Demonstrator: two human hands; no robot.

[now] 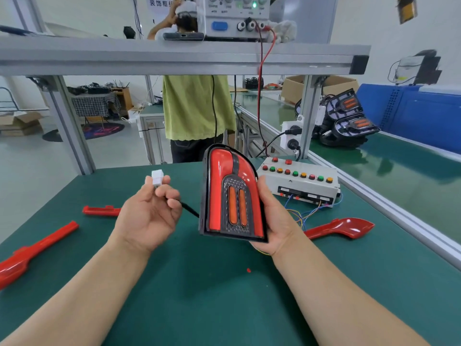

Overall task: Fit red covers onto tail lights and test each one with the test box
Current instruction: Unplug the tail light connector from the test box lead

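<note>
1. Above the green table (224, 283), a tail light (230, 193) with its red cover fitted is gripped upright by the right hand (275, 221).
2. Its white connector (157, 177) is pinched by the left hand (149, 216) — black cable trailing.
3. Behind, the test box (299, 181) is seen — spare red covers (339, 228) lie alongside.

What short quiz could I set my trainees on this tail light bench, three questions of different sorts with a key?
1. True or false: the white connector is plugged into the test box.
2. Which hand holds the tail light? A) left hand B) right hand C) neither
3. Fill in: ___ loose red covers lie on the green mat.

Key: 1 false, the left hand pinches it, apart from the box. 2 B. 3 three.
</note>
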